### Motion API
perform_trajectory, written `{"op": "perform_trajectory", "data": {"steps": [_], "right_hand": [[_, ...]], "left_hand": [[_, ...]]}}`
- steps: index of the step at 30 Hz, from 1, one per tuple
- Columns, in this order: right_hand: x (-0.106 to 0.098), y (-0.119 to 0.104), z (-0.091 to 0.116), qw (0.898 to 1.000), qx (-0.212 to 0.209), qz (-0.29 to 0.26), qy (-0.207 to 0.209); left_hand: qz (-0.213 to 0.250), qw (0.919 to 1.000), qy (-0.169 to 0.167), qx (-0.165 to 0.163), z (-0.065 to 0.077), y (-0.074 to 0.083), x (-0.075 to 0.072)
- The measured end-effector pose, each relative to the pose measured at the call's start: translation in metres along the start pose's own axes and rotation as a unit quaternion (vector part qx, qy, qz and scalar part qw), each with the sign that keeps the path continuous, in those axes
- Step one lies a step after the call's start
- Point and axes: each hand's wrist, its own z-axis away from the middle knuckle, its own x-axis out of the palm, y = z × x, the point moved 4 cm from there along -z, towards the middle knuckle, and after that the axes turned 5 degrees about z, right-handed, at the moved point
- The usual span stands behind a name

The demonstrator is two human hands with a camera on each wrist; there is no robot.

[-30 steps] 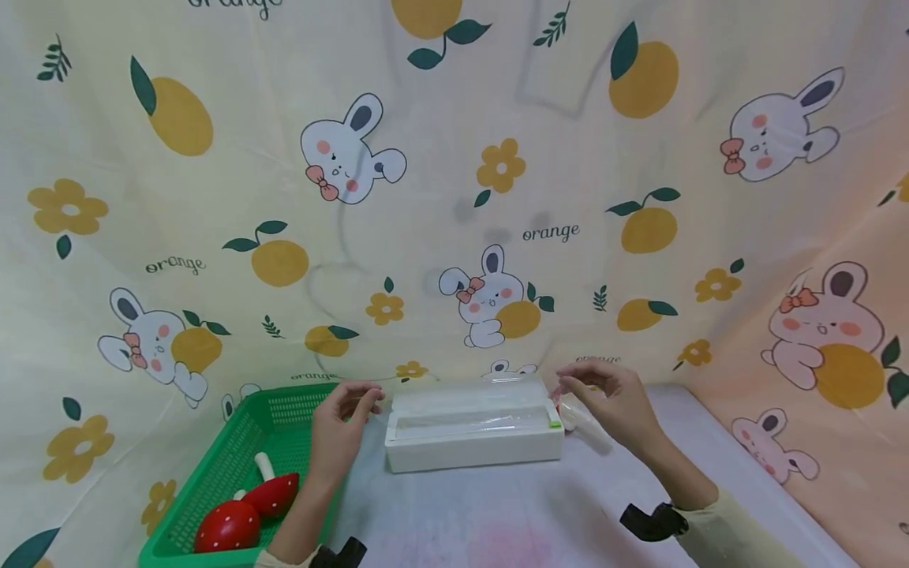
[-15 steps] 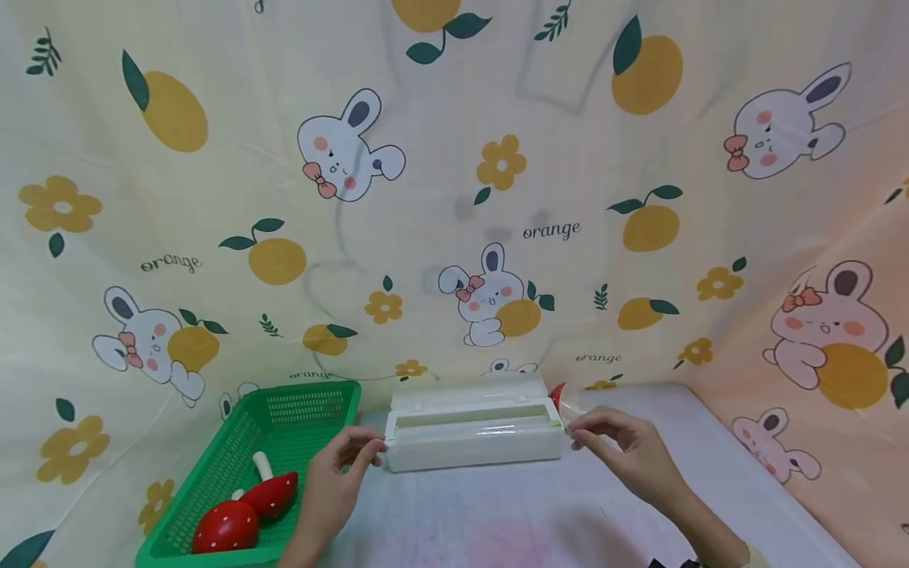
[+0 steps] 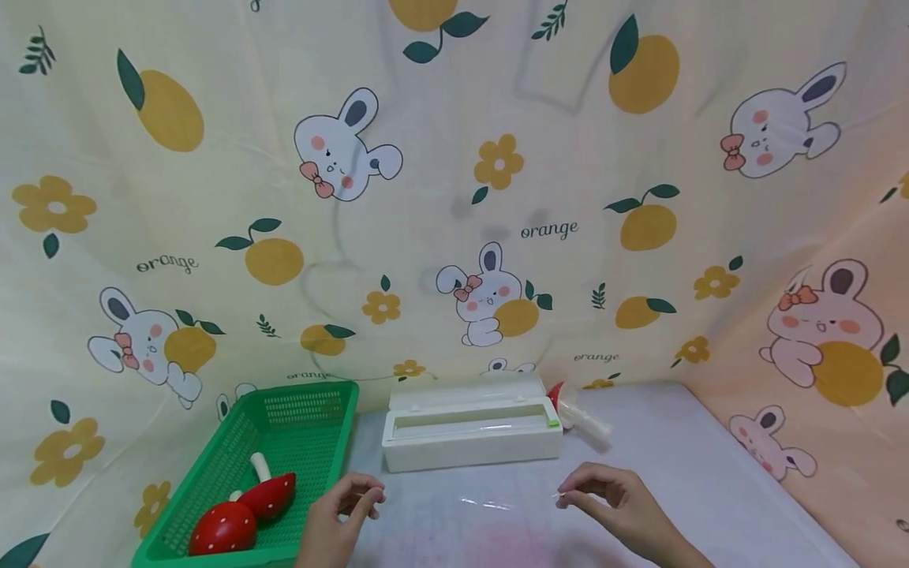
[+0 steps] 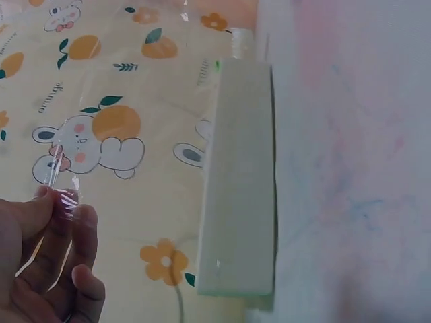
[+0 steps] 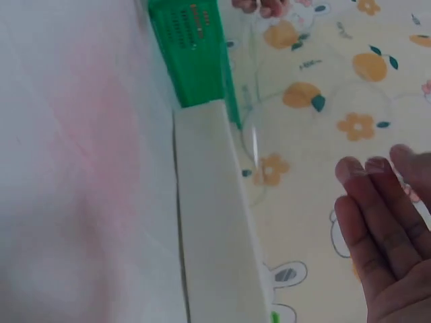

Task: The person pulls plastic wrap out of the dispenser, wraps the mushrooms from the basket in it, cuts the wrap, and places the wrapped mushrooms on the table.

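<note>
Left wrist: L hand (image 4: 50, 266) pinching clear film (image 4: 67, 200); red mushrooms (image 3: 223, 527) in basket (image 3: 301, 442), head only.

Behind the counter (image 3: 660, 450) hangs a cream cloth (image 3: 426, 142), which is printed with white rabbits (image 3: 487, 304), oranges (image 3: 274, 262), yellow flowers (image 3: 499, 162) and the word "orange" (image 3: 550, 229). It carries several faint grey shadows (image 3: 496, 232). On the right it looks peach. The counter is whitish with a pink stain (image 3: 504, 544), and the light is soft
</note>
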Motion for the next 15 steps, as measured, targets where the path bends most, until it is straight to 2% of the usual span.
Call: {"op": "perform_trajectory", "data": {"steps": [3,6,11,15], "right_hand": [[0.006,0.003,0.004,1.000,-0.004,0.010,-0.012],[0.006,0.006,0.010,0.999,-0.002,0.039,-0.018],[0.001,0.015,0.023,0.995,0.034,0.084,-0.033],[-0.002,0.027,0.031,0.989,0.095,0.083,-0.082]], "left_hand": [[0.002,1.0000,-0.003,-0.007,0.002,-0.009,0.001],[-0.015,0.9992,-0.033,-0.014,0.003,-0.019,0.004],[-0.031,0.9906,-0.133,0.010,0.004,-0.029,0.009],[-0.035,0.9768,-0.210,0.021,0.005,-0.037,0.014]]}}
